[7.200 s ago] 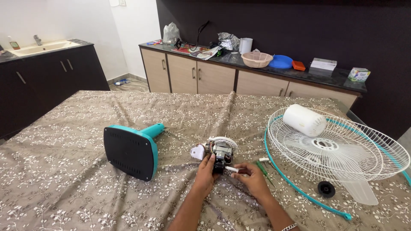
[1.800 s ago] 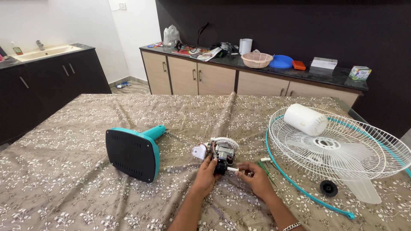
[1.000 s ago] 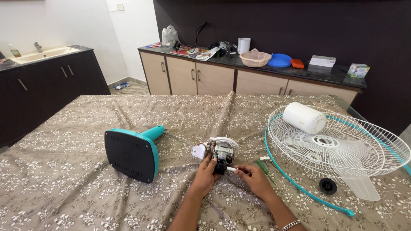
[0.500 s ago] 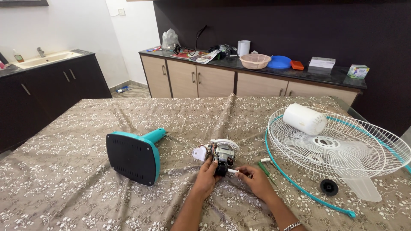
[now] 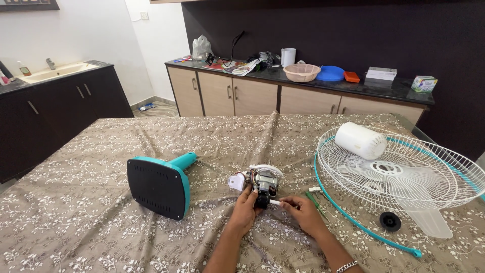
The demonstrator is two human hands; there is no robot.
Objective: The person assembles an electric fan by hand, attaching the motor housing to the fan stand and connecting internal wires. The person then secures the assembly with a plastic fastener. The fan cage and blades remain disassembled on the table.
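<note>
My left hand [image 5: 246,205] grips the fan motor [image 5: 262,183] lying on the cloth just right of the teal stand [image 5: 160,184], my right hand [image 5: 302,212] pinches its white shaft [image 5: 276,202] (fingers closed), next needing a steady twist.

A teal fan base [image 5: 160,186] lies on its side on the table [image 5: 76,202], which is covered by a brown flowered cloth. To the right lie a white grille [image 5: 404,174], a white cylinder [image 5: 359,141] on its rim, and a black knob [image 5: 390,221]. Behind, a counter [image 5: 394,91] carries a beige basket [image 5: 302,72] and a blue plate [image 5: 331,74].
</note>
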